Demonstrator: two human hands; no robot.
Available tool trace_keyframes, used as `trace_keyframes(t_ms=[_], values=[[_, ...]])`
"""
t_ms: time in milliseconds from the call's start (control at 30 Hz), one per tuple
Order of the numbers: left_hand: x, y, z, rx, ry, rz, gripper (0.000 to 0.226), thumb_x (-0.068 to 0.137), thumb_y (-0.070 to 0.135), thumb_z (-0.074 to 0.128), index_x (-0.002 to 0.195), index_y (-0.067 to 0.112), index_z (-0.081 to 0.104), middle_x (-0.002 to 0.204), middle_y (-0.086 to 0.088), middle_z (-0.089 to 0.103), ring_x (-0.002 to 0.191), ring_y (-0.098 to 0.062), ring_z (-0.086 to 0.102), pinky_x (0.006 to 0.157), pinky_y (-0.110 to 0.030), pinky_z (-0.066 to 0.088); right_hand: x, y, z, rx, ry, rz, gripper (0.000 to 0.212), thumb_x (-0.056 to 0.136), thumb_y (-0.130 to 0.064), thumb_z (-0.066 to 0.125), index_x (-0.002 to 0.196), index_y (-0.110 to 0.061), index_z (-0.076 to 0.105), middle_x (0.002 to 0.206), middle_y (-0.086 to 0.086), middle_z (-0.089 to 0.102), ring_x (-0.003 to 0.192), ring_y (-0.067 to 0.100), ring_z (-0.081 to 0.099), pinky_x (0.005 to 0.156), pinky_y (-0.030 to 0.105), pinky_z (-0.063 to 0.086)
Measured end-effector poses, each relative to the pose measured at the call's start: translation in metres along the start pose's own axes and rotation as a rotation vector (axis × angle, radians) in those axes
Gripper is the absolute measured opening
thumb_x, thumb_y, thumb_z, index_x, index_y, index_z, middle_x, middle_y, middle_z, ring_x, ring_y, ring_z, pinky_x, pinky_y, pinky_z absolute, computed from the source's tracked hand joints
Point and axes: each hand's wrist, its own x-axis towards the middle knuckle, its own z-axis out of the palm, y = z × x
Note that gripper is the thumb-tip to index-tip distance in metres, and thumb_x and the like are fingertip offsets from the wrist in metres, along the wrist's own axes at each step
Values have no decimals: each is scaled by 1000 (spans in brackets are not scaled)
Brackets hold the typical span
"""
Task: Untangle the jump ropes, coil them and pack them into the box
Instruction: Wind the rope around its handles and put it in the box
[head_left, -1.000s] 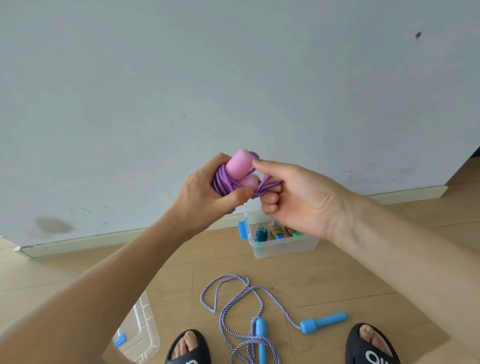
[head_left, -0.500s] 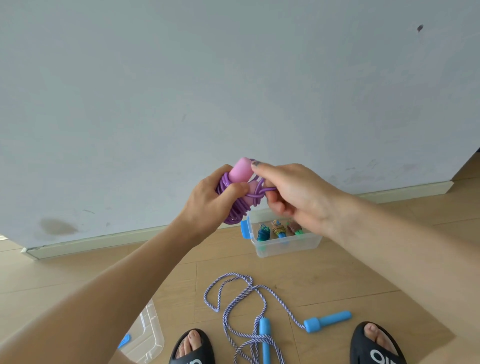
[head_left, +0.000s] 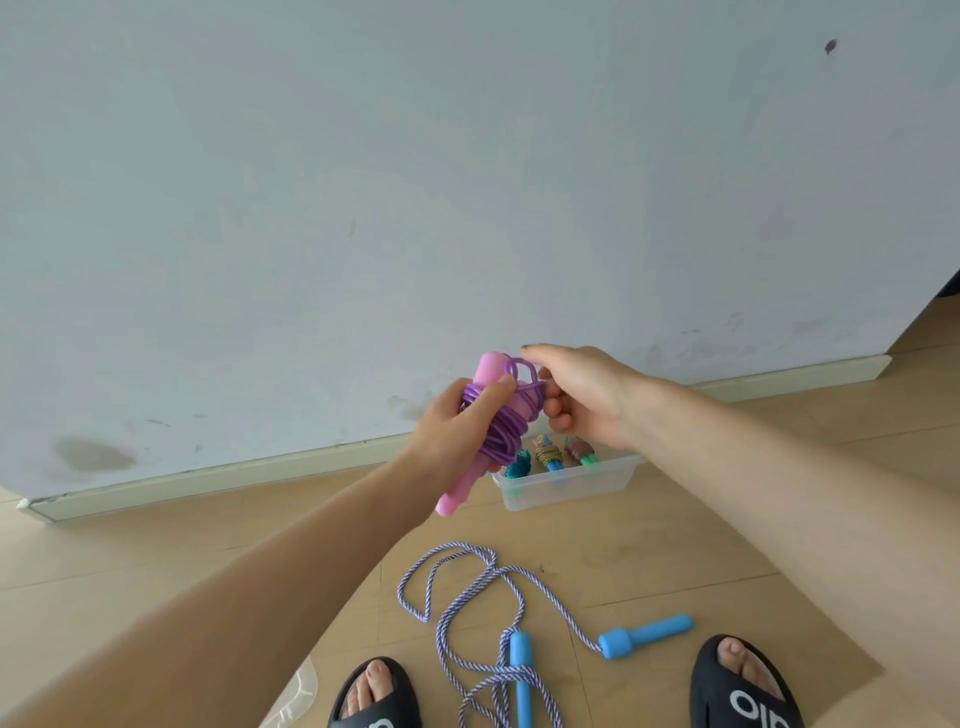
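Observation:
My left hand (head_left: 451, 434) grips a purple jump rope (head_left: 503, 432) coiled around its pink handles, held in the air above the floor. My right hand (head_left: 582, 395) pinches a loop of the purple cord at the top of the coil. Behind and below them stands a clear plastic box (head_left: 569, 484) against the wall, holding several coiled ropes. On the wooden floor by my feet lies a blue and white striped jump rope (head_left: 467, 613), loose and tangled, with two blue handles (head_left: 644, 635).
A grey wall with a skirting board (head_left: 208, 480) runs behind the box. A clear lid (head_left: 298, 699) lies at the lower left. My feet in black sandals (head_left: 743, 686) stand either side of the striped rope.
The purple bundle has tilted and dropped lower, its pink handle ends now pointing down past my left wrist. My right hand has pulled a loop up at the top.

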Motion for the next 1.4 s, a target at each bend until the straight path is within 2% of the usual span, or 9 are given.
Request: trace_keyframes(t_ms=[233,467,600,800,933,1033,1167,1300,1400], values=[[40,-11,9,42,-157,-204,44,92,57,50,113,20,63,93,-12,76,84,-28,75,86,-40,60,37,23,-7,-233,124,-13,39,92,-47,42,82,-11,51,72,6,53,63,23,52,59,32,44],[81,-22,45,-92,-229,-191,34,99,43,46,103,16,67,77,-8,73,80,-27,74,82,-36,60,66,50,-36,-186,-137,176,38,89,-50,53,98,-17,69,86,13,74,97,25,71,95,42,54],[112,-40,64,-113,-276,-301,40,102,43,32,114,19,61,110,-10,69,100,-34,72,95,-46,54,103,68,-44,-117,-80,204,39,84,-33,68,114,-10,65,87,14,76,94,26,75,89,45,59],[175,-64,71,45,-283,-367,61,101,54,22,109,13,67,111,-10,72,104,-25,67,106,-44,45,170,116,-45,-394,144,161,54,72,-40,75,113,-15,47,103,6,69,88,25,72,84,43,59],[220,-93,70,286,-122,-278,54,103,47,23,97,6,59,109,-18,68,105,-34,65,98,-44,49,222,139,-30,-437,153,172,54,75,-43,77,110,-18,43,103,2,63,91,22,66,78,34,53],[239,-127,57,505,67,-180,38,99,39,29,90,8,48,92,-10,59,78,-27,55,67,-38,43,259,153,-20,-409,181,223,55,73,-40,76,114,-14,51,102,4,66,81,20,66,65,31,51],[250,-173,42,548,76,-163,24,99,38,36,103,18,49,86,-5,59,66,-21,51,56,-32,38,287,177,-9,-534,190,232,54,77,-36,74,116,-11,47,104,3,62,80,21,61,54,29,40],[255,-192,41,511,58,-136,13,97,20,39,106,24,48,76,-8,59,57,-23,49,45,-27,37,296,211,2,-630,177,164,64,74,-40,76,121,-11,45,110,6,61,98,29,62,81,37,53],[254,-194,45,585,16,-105,20,95,15,39,109,25,48,80,-4,55,55,-19,48,46,-27,37,299,224,6,-740,72,128,57,69,-53,70,110,-16,57,101,5,66,89,26,64,79,38,55]])
